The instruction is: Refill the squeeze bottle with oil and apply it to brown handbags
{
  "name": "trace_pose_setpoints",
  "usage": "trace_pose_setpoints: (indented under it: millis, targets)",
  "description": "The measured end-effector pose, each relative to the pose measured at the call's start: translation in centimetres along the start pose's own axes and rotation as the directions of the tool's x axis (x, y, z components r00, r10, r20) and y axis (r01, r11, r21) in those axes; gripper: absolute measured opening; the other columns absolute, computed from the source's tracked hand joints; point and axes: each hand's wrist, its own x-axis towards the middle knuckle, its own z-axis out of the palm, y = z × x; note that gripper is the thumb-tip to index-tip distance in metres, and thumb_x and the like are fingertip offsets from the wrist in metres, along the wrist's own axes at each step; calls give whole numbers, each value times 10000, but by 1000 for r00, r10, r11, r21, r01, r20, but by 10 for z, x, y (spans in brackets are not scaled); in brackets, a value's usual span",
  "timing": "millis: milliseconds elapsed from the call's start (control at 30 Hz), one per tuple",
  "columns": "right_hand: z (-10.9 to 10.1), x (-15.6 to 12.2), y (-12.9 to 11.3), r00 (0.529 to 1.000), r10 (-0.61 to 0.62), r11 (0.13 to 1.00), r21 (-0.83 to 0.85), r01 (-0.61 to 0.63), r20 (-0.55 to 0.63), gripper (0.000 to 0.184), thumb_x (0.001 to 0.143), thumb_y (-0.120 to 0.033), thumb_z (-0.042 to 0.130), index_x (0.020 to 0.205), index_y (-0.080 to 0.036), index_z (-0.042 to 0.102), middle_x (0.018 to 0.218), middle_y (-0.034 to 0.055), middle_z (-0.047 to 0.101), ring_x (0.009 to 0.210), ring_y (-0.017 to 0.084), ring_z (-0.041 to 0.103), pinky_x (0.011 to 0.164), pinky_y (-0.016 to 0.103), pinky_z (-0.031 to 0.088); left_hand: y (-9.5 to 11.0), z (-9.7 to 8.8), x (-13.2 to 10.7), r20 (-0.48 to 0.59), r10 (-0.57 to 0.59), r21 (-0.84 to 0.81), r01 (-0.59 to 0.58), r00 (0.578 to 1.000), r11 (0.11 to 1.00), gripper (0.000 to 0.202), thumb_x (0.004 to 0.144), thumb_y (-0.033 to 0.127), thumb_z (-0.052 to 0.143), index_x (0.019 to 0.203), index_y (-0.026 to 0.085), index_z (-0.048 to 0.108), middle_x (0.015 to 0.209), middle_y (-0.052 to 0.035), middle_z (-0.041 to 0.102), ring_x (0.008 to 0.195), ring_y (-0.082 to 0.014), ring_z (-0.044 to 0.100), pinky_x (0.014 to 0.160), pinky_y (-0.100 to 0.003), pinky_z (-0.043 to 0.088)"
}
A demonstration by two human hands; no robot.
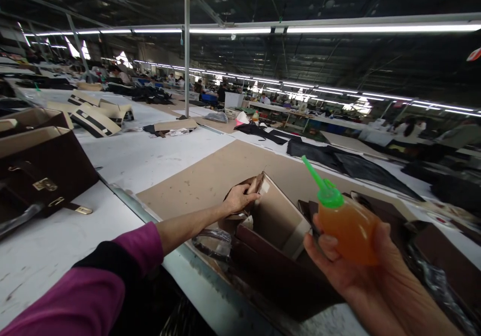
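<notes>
In my right hand (361, 281) is a clear squeeze bottle (349, 230) of orange liquid with a green cap and spout. The spout points up and to the left. Below and left of the bottle lies a dark brown handbag (278, 271), its beige-lined mouth open. My left hand (241, 198) pinches the far left rim of this bag, where the edge is folded and brown. A plastic-wrapped handle (214, 243) hangs at the bag's near side. The bag's lower part merges into shadow.
Another dark brown handbag (48, 175) with gold clasps stands at the left. Brown board (195, 175) covers part of the white table. Black pieces (330, 160) lie behind, and more brown bag parts (443, 256) at the right. A metal post (187, 55) rises from the table.
</notes>
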Motion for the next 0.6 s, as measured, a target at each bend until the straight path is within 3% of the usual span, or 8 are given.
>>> trace_pose_setpoints:
  millis: [100, 200, 333, 467, 600]
  targets:
    - [0, 0, 2, 1000, -14, 1000, -8, 14, -8, 513, 707, -557, 733, 1128, -276, 654, 1007, 71, 680, 635, 110, 572, 802, 417, 551, -3, 5, -1, -1, 30, -15, -30, 1000, 999, 375, 821, 472, 538, 939, 135, 652, 839, -55, 662, 829, -218, 601, 787, -315, 464]
    - [-2, 1, 4, 1000, -4, 1000, 4, 4, 17, 470, 723, -561, 716, 1115, -306, 661, 1005, 61, 687, 628, 113, 580, 792, 407, 560, -3, 7, -4, -19, 71, -66, -72, 997, 995, 377, 863, 380, 479, 1114, 119, 584, 975, -102, 667, 931, -244, 598, 881, -353, 439]
    - [-4, -2, 3, 1000, 25, 999, 47, -26, 16, 471, 733, -542, 718, 1140, -313, 650, 987, 62, 698, 624, 108, 602, 777, 357, 569, 5, -1, -7, -66, 78, -190, -90, 995, 978, 393, 915, 325, 360, 1191, 106, 533, 1107, -121, 642, 1021, -227, 582, 923, -329, 429]
    - [-3, -12, 1, 999, 21, 998, 53, -23, 36, 461, 774, -518, 691, 1180, -310, 626, 989, 79, 696, 635, 106, 614, 735, 310, 574, 24, -18, -2, -78, 102, -273, -119, 992, 954, 351, 909, 295, 363, 1132, 122, 573, 1017, -64, 664, 931, -191, 595, 857, -283, 458]
    - [-16, -22, -3, 1000, 28, 999, 28, -28, -12, 462, 755, -507, 714, 1152, -280, 646, 993, 98, 690, 651, 124, 633, 651, 240, 571, 61, -46, 11, -2, 178, -287, -171, 984, 942, 257, 864, 267, 453, 978, 117, 629, 812, -14, 645, 766, -154, 571, 762, -248, 454]
